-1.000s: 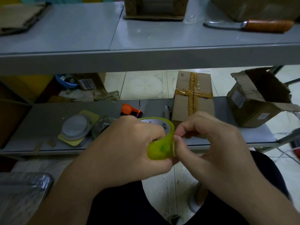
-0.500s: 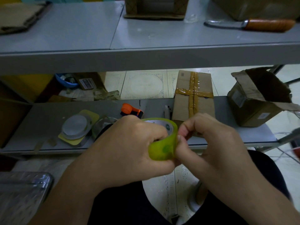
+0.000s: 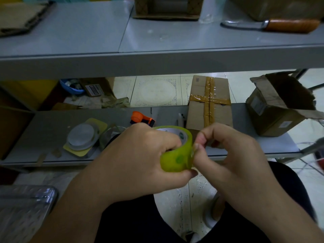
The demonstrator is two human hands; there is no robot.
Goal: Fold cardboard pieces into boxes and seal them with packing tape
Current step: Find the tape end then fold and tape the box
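Tape roll (image 3: 177,155), nearer than taped box (image 3: 209,100): left hand (image 3: 140,155) gripped it; right hand (image 3: 228,155) curled, apparently pinching its edge.

Two bare forearms (image 3: 75,206), plain black trousers (image 3: 133,223) over both thighs.

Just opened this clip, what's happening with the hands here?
A seated person grips a yellow-green tape roll in the left hand while the right hand pinches at its edge, apparently hunting for the loose end. No tape is pulled out yet. On the lower shelf behind sit a taped box and an open box, untouched.
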